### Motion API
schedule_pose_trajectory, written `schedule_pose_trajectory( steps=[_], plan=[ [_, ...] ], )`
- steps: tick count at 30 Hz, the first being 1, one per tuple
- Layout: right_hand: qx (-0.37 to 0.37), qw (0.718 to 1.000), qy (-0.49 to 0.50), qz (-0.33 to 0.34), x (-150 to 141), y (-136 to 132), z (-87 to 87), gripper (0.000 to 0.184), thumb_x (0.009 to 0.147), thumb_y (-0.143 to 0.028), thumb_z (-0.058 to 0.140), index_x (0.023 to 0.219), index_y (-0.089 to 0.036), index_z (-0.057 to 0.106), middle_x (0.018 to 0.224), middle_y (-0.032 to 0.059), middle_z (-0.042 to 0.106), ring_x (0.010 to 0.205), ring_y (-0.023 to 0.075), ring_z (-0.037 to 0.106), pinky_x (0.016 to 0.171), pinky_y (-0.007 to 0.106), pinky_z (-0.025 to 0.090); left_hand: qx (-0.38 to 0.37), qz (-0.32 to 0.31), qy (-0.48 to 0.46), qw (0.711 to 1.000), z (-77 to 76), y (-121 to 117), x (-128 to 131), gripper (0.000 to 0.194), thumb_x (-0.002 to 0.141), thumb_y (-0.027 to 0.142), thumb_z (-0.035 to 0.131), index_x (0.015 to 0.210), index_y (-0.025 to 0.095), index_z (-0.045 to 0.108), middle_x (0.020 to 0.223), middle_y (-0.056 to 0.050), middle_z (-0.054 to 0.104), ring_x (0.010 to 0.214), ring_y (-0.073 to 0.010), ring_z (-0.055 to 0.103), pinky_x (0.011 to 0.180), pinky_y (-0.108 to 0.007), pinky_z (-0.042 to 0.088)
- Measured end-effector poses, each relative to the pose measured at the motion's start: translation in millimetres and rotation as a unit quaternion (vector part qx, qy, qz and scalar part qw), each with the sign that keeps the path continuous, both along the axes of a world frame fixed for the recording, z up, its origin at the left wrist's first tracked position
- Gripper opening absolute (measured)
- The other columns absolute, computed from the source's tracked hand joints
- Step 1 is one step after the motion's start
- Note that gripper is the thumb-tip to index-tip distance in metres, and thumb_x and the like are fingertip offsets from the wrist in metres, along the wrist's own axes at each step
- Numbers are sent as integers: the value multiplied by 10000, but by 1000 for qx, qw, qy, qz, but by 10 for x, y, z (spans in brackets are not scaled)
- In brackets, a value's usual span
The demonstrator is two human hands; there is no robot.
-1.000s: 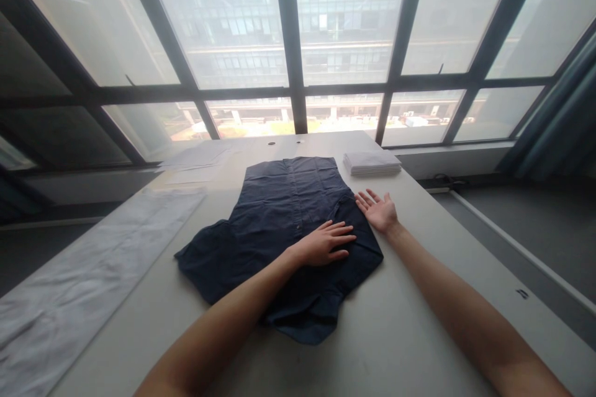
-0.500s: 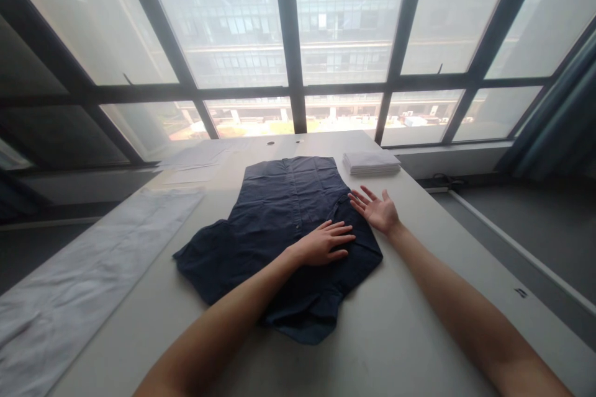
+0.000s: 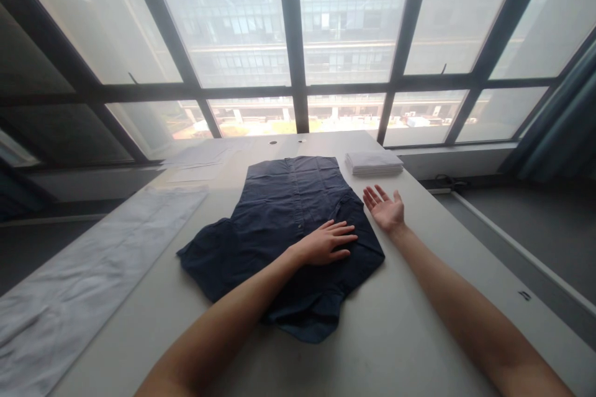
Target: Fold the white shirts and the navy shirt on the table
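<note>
A dark navy buttoned shirt lies spread flat on a pale table, its collar end toward me. My left hand rests flat on the shirt near its right shoulder, fingers stretched out. My right hand lies palm up on the bare table just beside the shirt's right edge, fingers apart, holding nothing.
A folded stack of white cloth sits at the table's far right corner. A long white sheet covers the left side, with paper sheets beyond it. Large windows stand behind; the table's right edge drops to a dark floor.
My right hand has slid a little to the right, off the shirt's edge onto the table. My left hand has stayed in place.
</note>
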State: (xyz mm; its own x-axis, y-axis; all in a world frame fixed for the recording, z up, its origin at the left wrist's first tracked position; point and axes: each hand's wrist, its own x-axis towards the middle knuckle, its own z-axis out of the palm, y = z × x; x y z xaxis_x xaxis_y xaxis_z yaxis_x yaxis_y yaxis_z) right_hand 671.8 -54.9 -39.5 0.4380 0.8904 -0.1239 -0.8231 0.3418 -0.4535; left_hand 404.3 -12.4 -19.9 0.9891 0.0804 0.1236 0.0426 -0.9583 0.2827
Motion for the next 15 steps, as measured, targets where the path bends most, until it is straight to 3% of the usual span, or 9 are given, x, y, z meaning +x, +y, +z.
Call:
schedule_pose_trajectory(
  steps=[4, 8, 15],
  plan=[
    [37, 995, -34, 91, -80, -33, 47, 610, 1019, -610, 273, 1278, -158, 590, 1311, 209, 643, 1208, 313, 644, 907, 501, 602, 3, 0, -2, 1000, -7, 2, 2, 504, 1020, 438, 523, 1510, 343, 453, 1607, -18, 384, 1512, -256, 281, 1240, -492, 197],
    [7, 988, -47, 145, -144, -31, 56, 621, 1022, -605, 273, 1286, -143, 592, 1284, 226, 654, 1190, 337, 654, 893, 528, 597, 6, 1, 0, 1000, -20, 8, 9, 502, 1021, 440, 521, 1510, 350, 450, 1609, -12, 379, 1515, -254, 275, 1244, -498, 185],
    [-12, 997, -37, 70, -85, 8, 13, 524, 1037, -542, 294, 1217, -179, 626, 1219, 181, 701, 1134, 301, 686, 866, 505, 611, 15, -1, -21, 1000, 12, -14, 0, 500, 1021, 426, 526, 1504, 309, 463, 1610, -35, 378, 1517, -247, 269, 1241, -493, 213]
  ],
)
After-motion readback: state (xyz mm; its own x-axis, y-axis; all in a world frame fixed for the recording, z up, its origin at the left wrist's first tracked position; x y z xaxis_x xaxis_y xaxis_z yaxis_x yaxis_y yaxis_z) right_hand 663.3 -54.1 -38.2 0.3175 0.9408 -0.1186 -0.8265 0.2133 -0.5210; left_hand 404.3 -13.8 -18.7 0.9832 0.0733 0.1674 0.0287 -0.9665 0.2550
